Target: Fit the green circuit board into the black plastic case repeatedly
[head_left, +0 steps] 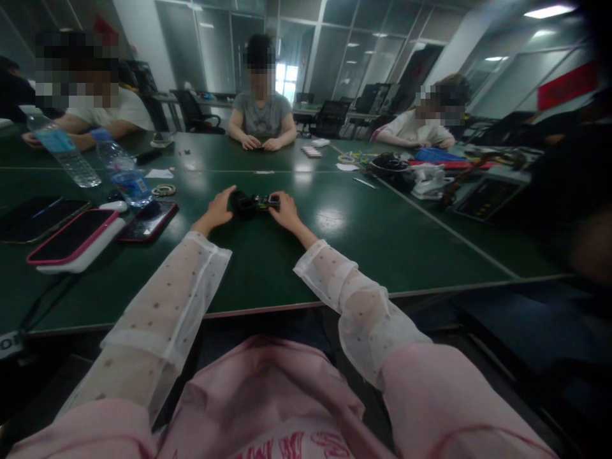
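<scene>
A small black device (243, 203) lies on the green table in front of me, with a part showing bits of metal and yellow-green (262, 202) at its right end. What kind of device it is I cannot make out. My left hand (218, 209) rests at its left side, fingers stretched out and thumb apart, close to the black part. At the other end, my right hand (287, 212) has its thumb and fingers closed around the small boxy end piece (274, 201).
Phones (76, 236), two water bottles (125, 172) and a tape roll (163, 190) are on the left. Cables (389, 163), a white plastic bag (430, 180) and a dark box (492, 194) stand right. Several people sit around the table (363, 255), one opposite (262, 118).
</scene>
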The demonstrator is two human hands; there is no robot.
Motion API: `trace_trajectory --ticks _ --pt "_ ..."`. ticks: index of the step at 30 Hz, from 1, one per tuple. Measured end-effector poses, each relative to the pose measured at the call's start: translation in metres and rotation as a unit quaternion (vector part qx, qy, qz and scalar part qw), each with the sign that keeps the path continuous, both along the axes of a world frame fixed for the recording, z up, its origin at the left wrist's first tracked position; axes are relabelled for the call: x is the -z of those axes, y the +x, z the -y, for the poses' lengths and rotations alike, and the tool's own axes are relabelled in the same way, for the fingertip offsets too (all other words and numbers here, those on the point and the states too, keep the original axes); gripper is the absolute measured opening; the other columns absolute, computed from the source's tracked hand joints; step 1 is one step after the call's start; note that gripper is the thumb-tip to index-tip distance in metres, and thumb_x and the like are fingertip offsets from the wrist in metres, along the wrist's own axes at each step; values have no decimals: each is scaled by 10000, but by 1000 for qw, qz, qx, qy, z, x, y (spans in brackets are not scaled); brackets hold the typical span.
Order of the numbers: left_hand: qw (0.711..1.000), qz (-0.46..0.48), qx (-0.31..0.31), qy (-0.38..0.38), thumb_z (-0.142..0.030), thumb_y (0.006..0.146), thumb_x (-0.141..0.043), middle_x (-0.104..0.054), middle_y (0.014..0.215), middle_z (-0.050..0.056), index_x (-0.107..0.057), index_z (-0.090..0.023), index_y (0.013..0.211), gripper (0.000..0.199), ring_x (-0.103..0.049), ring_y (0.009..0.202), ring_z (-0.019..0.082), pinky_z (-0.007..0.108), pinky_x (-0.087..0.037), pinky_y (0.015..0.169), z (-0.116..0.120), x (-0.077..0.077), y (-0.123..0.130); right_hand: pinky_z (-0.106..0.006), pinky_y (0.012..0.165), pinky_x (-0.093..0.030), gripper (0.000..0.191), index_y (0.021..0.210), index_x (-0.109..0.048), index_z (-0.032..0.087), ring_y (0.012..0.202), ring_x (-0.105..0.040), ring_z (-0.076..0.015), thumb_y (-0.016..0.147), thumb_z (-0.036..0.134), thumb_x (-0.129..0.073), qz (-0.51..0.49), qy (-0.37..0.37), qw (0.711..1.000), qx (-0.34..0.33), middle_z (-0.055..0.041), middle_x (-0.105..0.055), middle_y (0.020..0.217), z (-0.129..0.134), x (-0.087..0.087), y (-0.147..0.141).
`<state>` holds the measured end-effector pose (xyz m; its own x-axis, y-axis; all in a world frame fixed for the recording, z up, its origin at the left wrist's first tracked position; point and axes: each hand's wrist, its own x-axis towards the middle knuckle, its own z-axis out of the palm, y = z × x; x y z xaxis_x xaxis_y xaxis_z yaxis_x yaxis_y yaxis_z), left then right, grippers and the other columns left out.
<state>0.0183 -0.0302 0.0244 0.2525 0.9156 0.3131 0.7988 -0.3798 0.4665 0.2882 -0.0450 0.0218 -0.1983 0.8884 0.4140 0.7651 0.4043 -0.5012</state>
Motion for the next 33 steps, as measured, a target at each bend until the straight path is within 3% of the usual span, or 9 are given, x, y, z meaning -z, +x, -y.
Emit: trace_trajectory --ticks 2,5,7,10,15,20,24,28,33 --pt "998 -63 13 5 -109 733 -608 -432 1597 120 -381 -247 1582 889 -342 1497 362 563 -283 1213 6 -5 3 -484 962 -497 424 1322 -523 195 1233 -529 -321 900 230 -550 -2 1 1000 -1 -148 -586 1343 0 -1 0" --pt "993 -113 -29 11 -233 759 -690 -469 1516 163 -451 -239 1538 815 -376 1432 435 594 -338 1152 18 -14 9 -484 962 -493 422 1315 -531 191 1233 -529 -323 896 235 -550 3 -1 1000 6 -152 -592 1339 0 -2 -1" --pt "992 -113 -53 30 -293 744 -748 -418 1519 186 -456 -234 1535 845 -361 1429 463 593 -333 1147 23 -17 11 -485 962 -489 423 1311 -533 190 1228 -533 -324 890 234 -548 4 -1 1000 7 -152 -595 1336 0 -2 -1" --pt "995 -94 -37 28 -336 708 -803 -344 1573 163 -451 -259 1532 899 -318 1472 453 599 -292 1184 22 -18 12 -478 967 -482 432 1314 -529 186 1218 -541 -318 885 237 -544 1 0 1000 0 -150 -600 1330 0 -2 -1" --pt "997 -12 66 -33 -263 648 -825 -372 1595 196 -445 -162 1516 953 -324 1516 358 514 -271 1240 8 -15 5 -454 969 -478 430 1304 -531 171 1213 -541 -308 878 229 -547 7 9 1000 -7 -150 -609 1317 -3 1 0" --pt "989 84 61 -104 -315 674 -849 -518 1500 185 -473 -163 1506 926 -557 1337 339 501 -461 1114 13 -21 -5 -464 968 -468 431 1301 -534 182 1212 -547 -316 872 215 -535 -4 9 1000 -12 -143 -611 1310 -6 3 0" --pt "980 94 83 -154 -363 642 -882 -663 1349 135 -636 -179 1319 744 -625 1255 321 482 -479 1100 19 -26 -10 -483 992 -453 426 1285 -541 182 1198 -559 -317 860 208 -529 -11 12 999 -28 -144 -620 1297 -7 3 0" --pt "969 149 86 -178 -388 600 -905 -691 1324 118 -662 -193 1264 734 -629 1267 311 461 -464 1117 17 -23 -15 -484 1054 -430 424 1253 -559 184 1222 -564 -300 829 190 -554 -29 25 995 -88 -135 -639 1286 -8 3 1" --pt "932 312 93 -159 -376 568 -927 -667 1347 126 -630 -172 1283 801 -599 1300 321 475 -439 1137 12 -18 -16 -465 1050 -476 458 1233 -572 188 1192 -613 -279 782 238 -629 -128 -27 972 -193 -110 -653 1274 -15 5 4"
